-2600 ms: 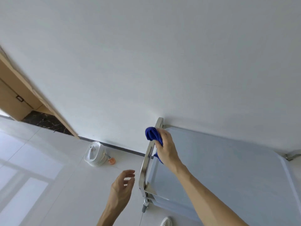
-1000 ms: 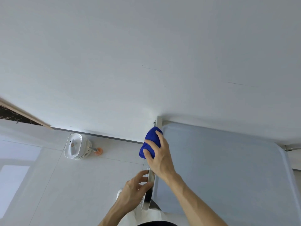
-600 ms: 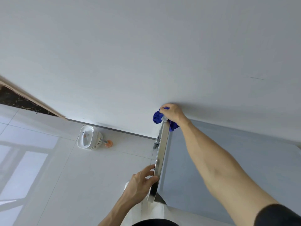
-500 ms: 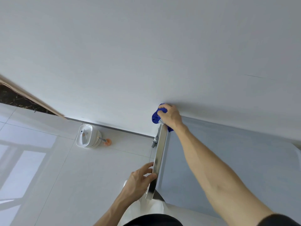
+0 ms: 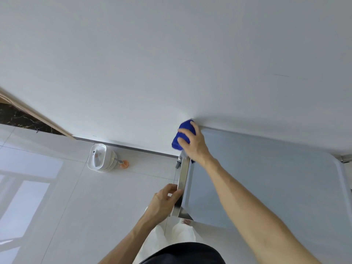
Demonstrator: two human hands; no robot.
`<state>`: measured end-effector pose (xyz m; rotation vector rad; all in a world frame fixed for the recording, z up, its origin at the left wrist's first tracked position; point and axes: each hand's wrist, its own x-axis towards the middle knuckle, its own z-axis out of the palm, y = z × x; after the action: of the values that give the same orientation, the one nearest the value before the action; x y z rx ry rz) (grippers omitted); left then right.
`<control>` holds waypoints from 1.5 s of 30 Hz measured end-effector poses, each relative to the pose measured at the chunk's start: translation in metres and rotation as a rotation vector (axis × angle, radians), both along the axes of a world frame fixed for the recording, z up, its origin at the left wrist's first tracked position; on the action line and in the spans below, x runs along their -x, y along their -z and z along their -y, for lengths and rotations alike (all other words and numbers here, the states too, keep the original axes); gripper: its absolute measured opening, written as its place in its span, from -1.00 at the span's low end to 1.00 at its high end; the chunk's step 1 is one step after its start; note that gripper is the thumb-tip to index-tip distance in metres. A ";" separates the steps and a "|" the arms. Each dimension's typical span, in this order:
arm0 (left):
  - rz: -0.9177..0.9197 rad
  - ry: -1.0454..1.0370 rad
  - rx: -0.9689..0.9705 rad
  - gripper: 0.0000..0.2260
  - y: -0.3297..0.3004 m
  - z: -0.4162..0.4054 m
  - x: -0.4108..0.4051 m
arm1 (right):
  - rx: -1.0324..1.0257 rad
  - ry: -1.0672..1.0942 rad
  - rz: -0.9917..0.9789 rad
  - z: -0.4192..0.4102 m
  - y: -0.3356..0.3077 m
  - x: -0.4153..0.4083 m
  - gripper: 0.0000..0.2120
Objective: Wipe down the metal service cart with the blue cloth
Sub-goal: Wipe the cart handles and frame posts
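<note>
Two hands at work: the right hand (image 5: pixel 192 144) grips one bunched blue cloth (image 5: pixel 183 135) at the far corner of the cart (image 5: pixel 266 178) against the wall, while the left hand (image 5: pixel 164 201) pinches the cart's metal side rail (image 5: pixel 183 178). One white dish (image 5: pixel 100 158) sits on the floor, contents unclear.

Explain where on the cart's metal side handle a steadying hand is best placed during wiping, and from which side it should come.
Hold the handle at its near end, coming from the floor side, as the left hand does. The bar is long and flat, and the right hand works the blue cloth at the far end.
</note>
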<state>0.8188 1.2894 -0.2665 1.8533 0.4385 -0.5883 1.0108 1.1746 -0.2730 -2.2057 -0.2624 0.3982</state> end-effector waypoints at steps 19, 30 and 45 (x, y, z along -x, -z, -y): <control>0.055 -0.075 0.027 -0.81 0.038 0.003 0.066 | 0.020 -0.063 0.180 0.012 0.016 0.163 -0.65; 0.273 0.008 0.038 -0.76 0.074 -0.010 0.075 | 0.163 0.045 0.160 -0.009 0.015 0.117 -0.65; 0.695 0.002 -0.041 -0.73 0.179 0.001 0.097 | -0.059 0.114 0.456 -0.001 0.048 0.144 -0.70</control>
<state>0.7221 1.2880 -0.4456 1.9567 -0.0169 0.0849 0.8671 1.1753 -0.3212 -2.2184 -0.3838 -0.1797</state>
